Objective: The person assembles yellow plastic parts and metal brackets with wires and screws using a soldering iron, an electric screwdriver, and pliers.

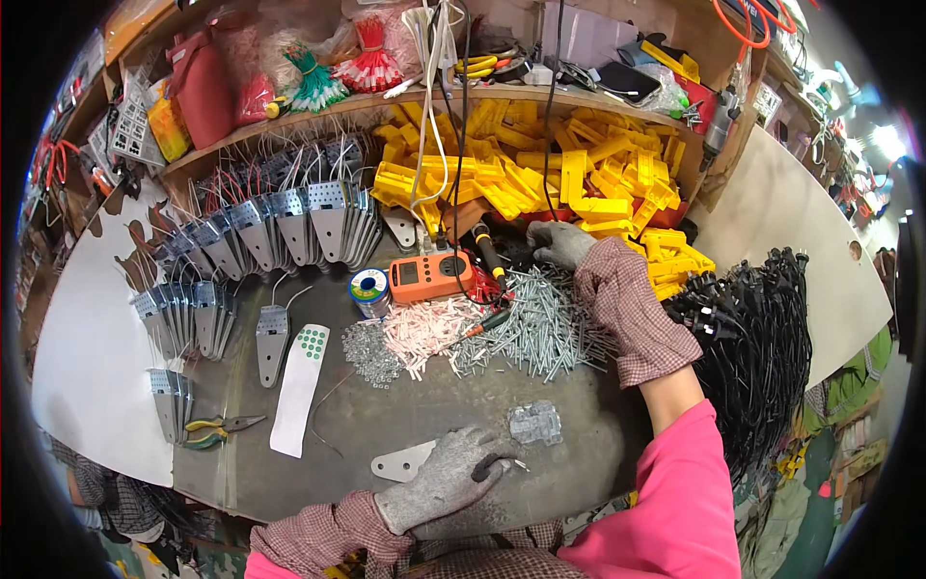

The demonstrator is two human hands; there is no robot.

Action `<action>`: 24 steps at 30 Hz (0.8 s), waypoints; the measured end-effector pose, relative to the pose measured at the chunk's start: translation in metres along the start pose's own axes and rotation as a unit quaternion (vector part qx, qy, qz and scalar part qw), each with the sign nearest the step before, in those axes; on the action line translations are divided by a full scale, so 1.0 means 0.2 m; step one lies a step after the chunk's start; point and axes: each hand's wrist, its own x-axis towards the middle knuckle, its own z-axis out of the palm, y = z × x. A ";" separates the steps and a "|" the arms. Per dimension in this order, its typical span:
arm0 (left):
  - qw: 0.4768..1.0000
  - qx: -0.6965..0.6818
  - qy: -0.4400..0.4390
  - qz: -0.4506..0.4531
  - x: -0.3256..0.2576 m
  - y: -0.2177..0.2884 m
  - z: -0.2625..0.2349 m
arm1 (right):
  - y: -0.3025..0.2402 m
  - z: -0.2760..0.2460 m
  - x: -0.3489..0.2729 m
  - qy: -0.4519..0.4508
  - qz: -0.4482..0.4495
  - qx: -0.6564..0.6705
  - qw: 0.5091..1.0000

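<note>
My left hand (pixel 446 481), in a grey glove, rests low over the bench beside a flat metal plate (pixel 400 462) with holes, partly covering it. Its fingers are curled together, and a small pale piece (pixel 522 465) shows at their tips, too small to name. A clear plastic block (pixel 535 423) lies just beyond. My right hand (pixel 562 243), gloved alike, reaches to the back of the bench, behind a heap of long screws (pixel 555 323). Its fingers are bent down into a dark spot next to a black-and-yellow screwdriver (pixel 489 253); what they hold, if anything, is hidden.
An orange meter (pixel 429 276), a solder spool (pixel 369 291) and pale pink sleeves (pixel 424 333) lie mid-bench. Yellow plastic parts (pixel 598 174) heap behind. Rows of wired metal plates (pixel 256 232) stand at left, near pliers (pixel 222 431). Black cables (pixel 752 357) hang at right.
</note>
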 end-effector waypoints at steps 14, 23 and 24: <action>0.987 -0.114 0.082 -0.079 0.04 0.02 0.06 | -0.22 0.01 -0.35 0.383 0.055 -0.156 0.909; 0.990 -0.046 0.130 -0.039 -0.01 -0.03 0.09 | -0.95 0.65 -1.31 0.191 0.209 0.375 0.883; 0.990 -0.052 0.129 -0.036 -0.01 -0.01 0.09 | -0.98 0.71 -1.38 0.217 0.198 0.379 0.878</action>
